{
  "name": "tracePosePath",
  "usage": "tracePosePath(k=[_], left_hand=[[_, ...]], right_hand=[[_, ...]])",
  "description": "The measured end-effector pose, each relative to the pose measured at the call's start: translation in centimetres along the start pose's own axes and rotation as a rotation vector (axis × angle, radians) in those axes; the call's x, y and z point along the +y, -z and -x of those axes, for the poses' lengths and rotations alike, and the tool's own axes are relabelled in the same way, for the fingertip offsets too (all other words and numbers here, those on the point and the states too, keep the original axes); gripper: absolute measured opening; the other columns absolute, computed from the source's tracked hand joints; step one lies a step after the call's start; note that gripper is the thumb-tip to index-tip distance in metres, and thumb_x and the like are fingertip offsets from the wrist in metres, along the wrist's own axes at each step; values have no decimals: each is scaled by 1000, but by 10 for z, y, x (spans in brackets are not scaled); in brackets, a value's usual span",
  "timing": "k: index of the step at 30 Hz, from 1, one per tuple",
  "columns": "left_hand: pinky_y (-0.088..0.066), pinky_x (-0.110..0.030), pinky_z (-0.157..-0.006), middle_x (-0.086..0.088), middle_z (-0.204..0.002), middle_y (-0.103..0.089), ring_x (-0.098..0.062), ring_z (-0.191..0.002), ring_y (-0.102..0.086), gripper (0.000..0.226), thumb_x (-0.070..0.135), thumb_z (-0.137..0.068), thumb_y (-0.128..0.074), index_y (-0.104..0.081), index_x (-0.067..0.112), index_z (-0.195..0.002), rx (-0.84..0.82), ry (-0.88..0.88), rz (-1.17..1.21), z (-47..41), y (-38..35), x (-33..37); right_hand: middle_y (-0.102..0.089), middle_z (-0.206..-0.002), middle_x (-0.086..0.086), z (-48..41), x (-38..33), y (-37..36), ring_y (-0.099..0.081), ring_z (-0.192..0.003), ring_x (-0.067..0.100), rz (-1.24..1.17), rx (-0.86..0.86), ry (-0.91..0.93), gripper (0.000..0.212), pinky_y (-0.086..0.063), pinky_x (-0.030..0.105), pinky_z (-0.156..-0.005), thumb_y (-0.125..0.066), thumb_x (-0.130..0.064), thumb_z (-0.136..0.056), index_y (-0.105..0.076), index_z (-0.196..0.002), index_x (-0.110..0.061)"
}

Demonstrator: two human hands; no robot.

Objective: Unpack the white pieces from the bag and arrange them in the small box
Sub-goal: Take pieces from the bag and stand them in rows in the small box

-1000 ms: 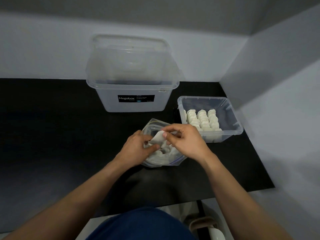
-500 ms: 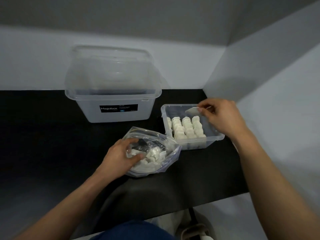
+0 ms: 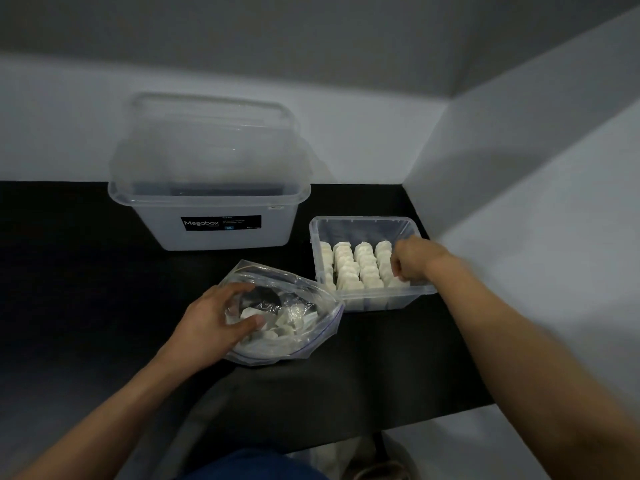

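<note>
R hand (image 3: pixel 412 261) has dropped into the small box (image 3: pixel 363 220), right end of the white pieces (image 3: pixel 356 265) rowed inside, fingers curled, can't tell if holding; L hand (image 3: pixel 211 320) still grips the bag (image 3: pixel 304 327) left of box, so prob. another piece placed, more to go.

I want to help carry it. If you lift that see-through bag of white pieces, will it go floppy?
Probably floppy: the clear bag is thin film, crumpled where the left hand grips it. The loose white pieces inside would likely slide to the lowest corner. Its mouth looks open, so tipping might spill them.
</note>
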State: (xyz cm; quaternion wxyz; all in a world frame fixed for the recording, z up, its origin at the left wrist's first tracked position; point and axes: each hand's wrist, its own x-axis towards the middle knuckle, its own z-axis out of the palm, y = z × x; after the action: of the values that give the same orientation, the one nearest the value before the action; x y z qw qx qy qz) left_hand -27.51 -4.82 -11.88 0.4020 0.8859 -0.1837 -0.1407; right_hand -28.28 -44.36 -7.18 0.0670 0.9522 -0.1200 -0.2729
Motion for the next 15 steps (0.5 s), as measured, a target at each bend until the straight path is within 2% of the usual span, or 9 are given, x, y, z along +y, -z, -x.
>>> tracePosePath(k=[4,7,10,12,14,15], left_hand=[[-40,-14,-78,9,-117,-58,1,-97,-54,61,42,-78,-83,-58,37,-134,4,12,4,-2,1,-1],[-39,-9,-76,9,-114,-58,3,-95,-55,63,39,-77,-85,-58,37,-134,8,6,-19,-3,0,-3],[-39,-9,-77,8,-113,-58,3,-97,-54,63,33,-78,-85,-58,37,-135,0,3,-18,-3,0,-6],[-42,-14,-80,7,-111,-58,1,-96,-54,62,28,-79,-84,-58,36,-135,-2,-7,-30,-3,0,-5],[-45,-18,-85,5,-110,-58,-3,-97,-55,61,20,-81,-81,-57,35,-136,-9,-17,-43,-3,0,-3],[-44,-16,-85,4,-111,-58,-6,-99,-55,62,16,-82,-79,-57,34,-137,-17,-18,-42,-3,1,-3]], right_hand=[[-69,-109,8,-4,-11,-3,-63,-88,23,126,9,25,14,-51,33,-73,-66,-6,-91,-59,-89,-18],[-67,-110,10,-4,-15,-9,-56,-83,22,197,13,46,10,-49,32,-72,-60,-6,-95,-63,-100,-13],[-68,-115,11,-3,-16,-10,-58,-86,22,207,19,60,17,-56,35,-82,-60,-7,-95,-65,-111,-11],[-65,-123,9,0,-12,-3,-64,-99,24,152,15,35,31,-58,38,-90,-68,-9,-91,-64,-121,-15],[-64,-127,7,9,-9,11,-65,-108,25,48,55,10,42,-56,37,-91,-72,-16,-90,-64,-130,-23],[-65,-124,5,18,-11,21,-66,-105,24,-22,104,7,42,-56,36,-88,-72,-22,-90,-65,-131,-26]])
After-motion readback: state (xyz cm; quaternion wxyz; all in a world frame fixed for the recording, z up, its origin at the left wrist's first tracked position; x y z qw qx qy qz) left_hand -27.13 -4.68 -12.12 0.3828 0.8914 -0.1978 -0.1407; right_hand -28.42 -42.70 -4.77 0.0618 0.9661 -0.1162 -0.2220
